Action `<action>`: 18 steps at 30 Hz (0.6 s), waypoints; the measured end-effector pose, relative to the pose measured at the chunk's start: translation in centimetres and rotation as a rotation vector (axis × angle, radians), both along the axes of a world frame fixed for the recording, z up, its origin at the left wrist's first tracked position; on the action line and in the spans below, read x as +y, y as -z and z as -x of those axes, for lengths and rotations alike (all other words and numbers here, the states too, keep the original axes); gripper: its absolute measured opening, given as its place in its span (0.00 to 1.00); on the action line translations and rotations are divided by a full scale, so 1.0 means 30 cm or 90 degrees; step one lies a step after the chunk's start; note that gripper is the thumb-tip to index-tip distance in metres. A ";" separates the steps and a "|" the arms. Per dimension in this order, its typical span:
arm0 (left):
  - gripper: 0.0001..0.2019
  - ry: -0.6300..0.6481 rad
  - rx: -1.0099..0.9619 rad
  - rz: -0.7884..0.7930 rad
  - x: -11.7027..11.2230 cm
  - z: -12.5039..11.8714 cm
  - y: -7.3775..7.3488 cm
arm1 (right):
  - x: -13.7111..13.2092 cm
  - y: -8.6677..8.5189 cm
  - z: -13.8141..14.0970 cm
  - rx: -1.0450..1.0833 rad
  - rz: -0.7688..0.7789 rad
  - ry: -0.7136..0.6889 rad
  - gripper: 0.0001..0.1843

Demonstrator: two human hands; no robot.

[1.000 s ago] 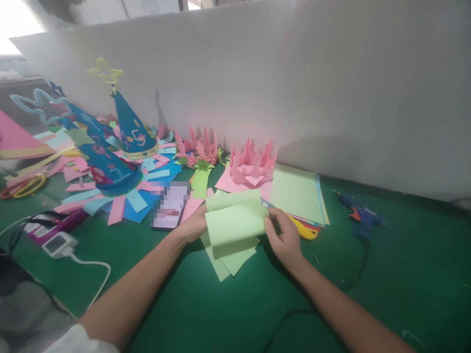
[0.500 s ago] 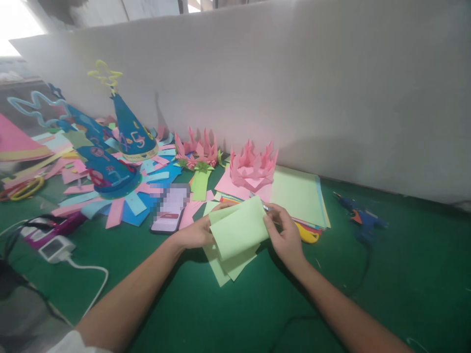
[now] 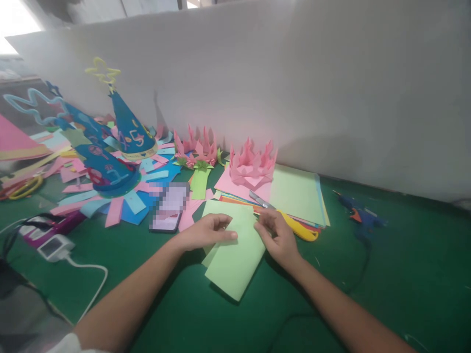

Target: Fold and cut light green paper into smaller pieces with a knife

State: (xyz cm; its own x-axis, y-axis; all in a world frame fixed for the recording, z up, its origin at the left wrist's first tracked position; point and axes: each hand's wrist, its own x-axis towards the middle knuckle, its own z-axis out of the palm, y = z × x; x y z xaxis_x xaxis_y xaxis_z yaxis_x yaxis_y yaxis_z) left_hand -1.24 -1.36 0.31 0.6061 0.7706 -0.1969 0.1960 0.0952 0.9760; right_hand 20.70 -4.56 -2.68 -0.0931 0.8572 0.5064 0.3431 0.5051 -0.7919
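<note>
Near the middle of the green desk [image 3: 206, 318], a light green paper [image 3: 237, 269] is lying slantwise over other green pieces [image 3: 212, 210]. The left hand [image 3: 206, 231] is resting over its left side, the grip loose, with thumb and fingers parted. The right hand [image 3: 281, 240] is curling its fingers at the paper's right edge; whether that grip is pinching it, I cannot tell. Just beyond the right hand, a yellow-handled cutter [image 3: 300, 229] is lying across the edge of a stack of coloured sheets [image 3: 298, 193], and a pink crown [image 3: 253, 166] is standing behind. A phone [image 3: 170, 208] is lying near the left hand, while a blue glue gun [image 3: 362, 216] is resting well apart on the right.
</note>
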 end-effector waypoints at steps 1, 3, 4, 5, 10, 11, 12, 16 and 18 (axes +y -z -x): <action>0.20 0.003 0.015 -0.025 -0.006 -0.007 0.001 | -0.002 -0.001 0.002 0.006 0.003 0.003 0.12; 0.23 0.004 0.032 -0.050 -0.014 -0.018 0.006 | -0.003 -0.003 0.004 0.042 0.013 0.020 0.14; 0.23 -0.003 0.035 -0.050 -0.017 -0.022 0.009 | -0.002 -0.003 0.004 0.070 0.015 0.031 0.16; 0.23 -0.015 0.034 -0.049 -0.018 -0.026 0.013 | 0.000 -0.003 0.004 0.102 0.017 0.040 0.18; 0.19 -0.118 0.005 -0.048 -0.015 -0.041 0.030 | 0.019 -0.010 0.001 0.246 0.135 0.014 0.28; 0.19 -0.139 -0.006 -0.044 -0.015 -0.044 0.032 | 0.020 -0.013 0.001 0.263 0.180 -0.008 0.30; 0.19 -0.154 -0.018 -0.038 -0.015 -0.048 0.035 | 0.020 -0.016 0.003 0.278 0.222 -0.034 0.31; 0.21 -0.167 -0.053 -0.013 -0.021 -0.060 0.043 | 0.004 -0.028 0.017 0.286 0.326 -0.115 0.36; 0.21 -0.165 -0.044 -0.016 -0.023 -0.063 0.045 | -0.004 -0.030 0.022 0.261 0.357 -0.127 0.35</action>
